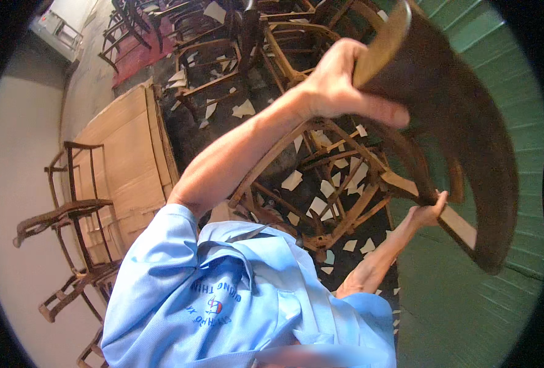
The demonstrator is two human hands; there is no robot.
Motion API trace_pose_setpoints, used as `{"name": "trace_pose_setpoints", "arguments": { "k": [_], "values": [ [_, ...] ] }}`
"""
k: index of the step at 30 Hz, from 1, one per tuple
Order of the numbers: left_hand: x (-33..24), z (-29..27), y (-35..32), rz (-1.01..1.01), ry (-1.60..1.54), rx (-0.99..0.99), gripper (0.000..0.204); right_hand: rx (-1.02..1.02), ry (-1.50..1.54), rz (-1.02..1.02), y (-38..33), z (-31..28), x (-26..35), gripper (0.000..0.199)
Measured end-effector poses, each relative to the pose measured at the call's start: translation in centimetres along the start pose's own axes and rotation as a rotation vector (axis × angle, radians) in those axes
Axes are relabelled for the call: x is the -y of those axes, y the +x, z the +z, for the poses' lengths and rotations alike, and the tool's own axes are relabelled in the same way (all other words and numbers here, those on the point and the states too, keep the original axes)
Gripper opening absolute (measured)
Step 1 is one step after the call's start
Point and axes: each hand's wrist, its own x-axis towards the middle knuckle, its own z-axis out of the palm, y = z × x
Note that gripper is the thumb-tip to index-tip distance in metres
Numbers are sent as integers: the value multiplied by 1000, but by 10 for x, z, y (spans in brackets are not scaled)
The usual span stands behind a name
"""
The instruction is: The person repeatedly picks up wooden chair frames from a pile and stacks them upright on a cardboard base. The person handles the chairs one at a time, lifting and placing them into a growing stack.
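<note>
A dark brown wooden chair frame [462, 104] with a broad curved panel is held up at the right, close to the camera. My left hand [345, 86] is closed over the end of this panel, with the thumb along its inner face. Farther down, my right hand [428, 210] grips a bar of the frame beside a pale, flat inner strip. Its fingers are partly hidden by the wood. Beneath my arms is an unpadded wooden chair frame [358, 208], standing among scattered scraps; whether it joins the held piece I cannot tell.
Pale torn scraps [293, 180] litter the dark floor. Several wooden chair frames [210, 67] crowd the back. Flattened cardboard [121, 150] lies at the left near dark, slim wooden frames [78, 208]. A green ribbed wall [493, 55] stands at the right.
</note>
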Motion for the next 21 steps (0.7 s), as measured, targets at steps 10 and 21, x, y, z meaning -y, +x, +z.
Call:
{"name": "trace_pose_setpoints", "arguments": {
  "k": [10,21],
  "values": [
    [-103,-150,-94,554,-132,-18,33,340,-101,-285,-137,80,140,18],
    [-404,-138,-354,164,187,-599,47,829,11,82,-372,127,169,20]
  ]
}}
